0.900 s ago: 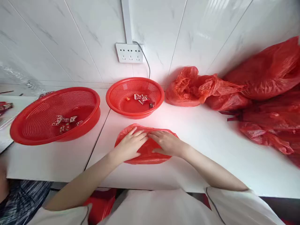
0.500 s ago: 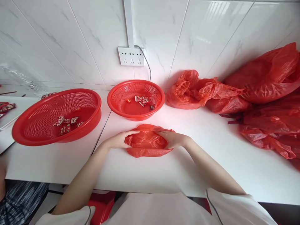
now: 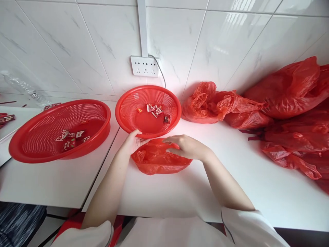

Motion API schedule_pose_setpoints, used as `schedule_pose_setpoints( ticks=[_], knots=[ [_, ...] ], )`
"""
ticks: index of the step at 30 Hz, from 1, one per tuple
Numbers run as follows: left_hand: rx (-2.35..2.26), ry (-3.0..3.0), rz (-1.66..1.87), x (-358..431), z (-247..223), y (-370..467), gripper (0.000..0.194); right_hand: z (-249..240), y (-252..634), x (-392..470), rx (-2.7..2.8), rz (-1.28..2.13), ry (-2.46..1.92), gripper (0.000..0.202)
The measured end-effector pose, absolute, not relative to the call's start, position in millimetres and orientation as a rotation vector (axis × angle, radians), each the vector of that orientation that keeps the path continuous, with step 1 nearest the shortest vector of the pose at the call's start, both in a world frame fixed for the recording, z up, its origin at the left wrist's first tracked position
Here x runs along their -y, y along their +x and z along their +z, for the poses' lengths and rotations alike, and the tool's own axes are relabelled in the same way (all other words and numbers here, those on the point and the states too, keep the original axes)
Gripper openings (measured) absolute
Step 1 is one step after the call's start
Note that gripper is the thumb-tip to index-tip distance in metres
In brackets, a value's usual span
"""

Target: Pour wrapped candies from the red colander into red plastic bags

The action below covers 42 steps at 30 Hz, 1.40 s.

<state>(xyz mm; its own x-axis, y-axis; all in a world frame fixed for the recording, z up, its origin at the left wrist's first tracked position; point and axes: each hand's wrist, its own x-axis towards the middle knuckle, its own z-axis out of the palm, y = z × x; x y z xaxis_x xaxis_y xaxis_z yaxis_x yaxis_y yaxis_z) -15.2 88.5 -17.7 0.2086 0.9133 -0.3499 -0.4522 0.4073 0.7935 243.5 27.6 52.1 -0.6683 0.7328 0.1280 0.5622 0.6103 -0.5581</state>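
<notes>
My left hand is at the near rim of a round red plastic basket, thumb over the edge and fingers below it. The basket leans slightly toward me and holds several small wrapped candies. Just in front of it a red plastic bag lies with its mouth spread on the white table. Above the bag's right side hovers my right hand, fingers and thumb apart with nothing held. Part of the bag's far edge is hidden behind my hands.
A larger red basket with wrapped candies stands left. Filled red bags are piled along the right, by the tiled wall. A power socket with a cable is behind the basket. A clear plastic bottle lies far left.
Both hands have come out of the bag's mouth. My left hand has moved up to the basket's rim, and the basket has tilted toward me. My right hand has lifted above the bag.
</notes>
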Motion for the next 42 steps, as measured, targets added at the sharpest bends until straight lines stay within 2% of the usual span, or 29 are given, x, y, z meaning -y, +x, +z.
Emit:
schedule_pose_setpoints(
  ticks=[3, 6, 10, 13, 16, 19, 23, 28, 34, 38, 42],
  knots=[
    [-0.944, 0.611, 1.131, -80, -26, -14, 0.003, 61, 253, -34, 2.400, 0.621, -1.044, 0.034],
    [-0.928, 0.665, 1.162, -71, -27, -11, 0.011, 67, 263, -40, 2.294, 0.483, -1.128, 0.031],
    [-0.878, 0.757, 1.161, -64, -22, -4, 0.004, 63, 267, -47, 2.223, 0.346, -1.248, 0.030],
    [-0.836, 0.793, 1.158, -60, -22, 0, 0.017, 54, 264, -54, 2.241, 0.310, -1.260, 0.028],
    [-0.825, 0.811, 1.133, -57, -26, 4, 0.017, 43, 259, -62, 2.296, 0.302, -1.258, 0.029],
    [-0.825, 0.809, 1.104, -55, -29, 8, 0.012, 31, 253, -66, 2.356, 0.290, -1.261, 0.037],
    [-0.840, 0.816, 1.088, -51, -25, 12, 0.019, 17, 240, -66, 2.468, 0.295, -1.198, 0.061],
    [-0.844, 0.827, 1.084, -51, -21, 15, 0.021, 11, 231, -65, 2.525, 0.311, -1.132, 0.065],
    [-0.954, 0.801, 1.100, -57, -29, 10, 0.026, 23, 239, -62, 2.483, 0.608, -1.032, 0.029],
    [-0.960, 0.825, 1.104, -58, -30, 11, 0.031, 34, 246, -56, 2.428, 0.798, -1.004, 0.033],
    [-0.962, 0.850, 1.085, -56, -28, 12, 0.028, 38, 245, -52, 2.445, 0.918, -1.003, 0.041]
  ],
)
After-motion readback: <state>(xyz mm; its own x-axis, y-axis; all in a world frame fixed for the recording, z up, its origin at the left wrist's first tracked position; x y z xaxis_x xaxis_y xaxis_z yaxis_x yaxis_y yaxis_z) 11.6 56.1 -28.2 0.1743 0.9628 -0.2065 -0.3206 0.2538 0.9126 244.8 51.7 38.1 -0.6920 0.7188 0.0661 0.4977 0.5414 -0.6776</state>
